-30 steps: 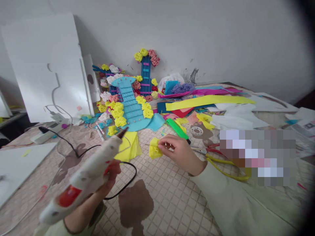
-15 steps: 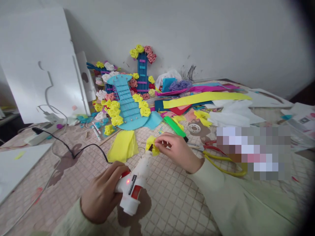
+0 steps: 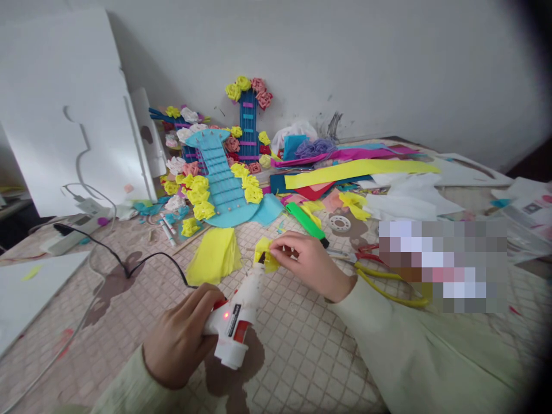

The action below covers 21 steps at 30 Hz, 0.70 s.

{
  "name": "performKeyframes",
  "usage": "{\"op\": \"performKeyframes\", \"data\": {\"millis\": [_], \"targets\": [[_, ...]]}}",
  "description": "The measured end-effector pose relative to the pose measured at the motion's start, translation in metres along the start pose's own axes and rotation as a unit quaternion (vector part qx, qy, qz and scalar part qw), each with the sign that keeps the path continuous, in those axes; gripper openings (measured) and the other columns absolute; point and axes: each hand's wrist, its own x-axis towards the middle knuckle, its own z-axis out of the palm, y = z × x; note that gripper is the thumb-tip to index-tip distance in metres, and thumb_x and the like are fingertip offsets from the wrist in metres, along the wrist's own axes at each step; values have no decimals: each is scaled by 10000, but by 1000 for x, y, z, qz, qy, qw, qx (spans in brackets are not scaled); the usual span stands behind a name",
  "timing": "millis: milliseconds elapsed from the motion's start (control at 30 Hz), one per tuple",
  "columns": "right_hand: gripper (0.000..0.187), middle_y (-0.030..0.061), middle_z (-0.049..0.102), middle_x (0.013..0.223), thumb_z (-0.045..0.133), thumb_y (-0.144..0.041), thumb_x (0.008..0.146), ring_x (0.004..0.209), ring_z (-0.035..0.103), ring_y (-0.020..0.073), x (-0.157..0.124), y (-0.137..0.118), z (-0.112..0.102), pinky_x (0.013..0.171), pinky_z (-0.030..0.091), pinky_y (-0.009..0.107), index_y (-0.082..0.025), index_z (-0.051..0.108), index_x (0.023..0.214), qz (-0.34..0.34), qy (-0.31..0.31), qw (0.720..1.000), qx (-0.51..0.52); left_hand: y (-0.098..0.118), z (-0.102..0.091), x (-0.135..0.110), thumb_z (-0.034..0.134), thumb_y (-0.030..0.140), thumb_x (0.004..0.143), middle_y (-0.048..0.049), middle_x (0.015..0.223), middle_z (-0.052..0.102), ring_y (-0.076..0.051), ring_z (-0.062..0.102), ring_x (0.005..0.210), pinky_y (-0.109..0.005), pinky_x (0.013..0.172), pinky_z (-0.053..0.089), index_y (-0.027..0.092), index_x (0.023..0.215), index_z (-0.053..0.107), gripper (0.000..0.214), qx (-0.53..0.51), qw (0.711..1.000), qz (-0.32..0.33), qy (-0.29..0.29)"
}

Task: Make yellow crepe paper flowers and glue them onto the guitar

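Since 1 second ago the left hand (image 3: 183, 336) has swung the glue gun (image 3: 238, 310) down from mid-air. Its fingers wrap the grip, and the nozzle meets the yellow paper flower (image 3: 265, 257). The right hand (image 3: 304, 261) pinches this flower between thumb and fingertips over the tablecloth (image 3: 302, 351). Folded yellow paper (image 3: 214, 261) lies just beside the flower, and a green marker (image 3: 307, 223) lies just beyond the right hand. Bare cloth spreads toward the near edge.

glue gun (image 3: 239, 310) before flower (image 3: 266, 256), perhaps touching
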Motion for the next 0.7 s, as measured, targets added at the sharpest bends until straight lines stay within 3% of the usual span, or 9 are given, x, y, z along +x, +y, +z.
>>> {"op": "performKeyframes", "data": {"millis": [700], "targets": [[93, 13, 618, 766, 519, -147, 792, 652, 524, 96, 2, -1, -1, 571, 397, 208, -155, 606, 760, 5, -2, 1000, 0, -1, 2, -2, 364, 122, 731, -48, 838, 588, -161, 575, 704, -257, 618, 459, 193, 823, 502, 180, 14, 1000, -5, -19]]}}
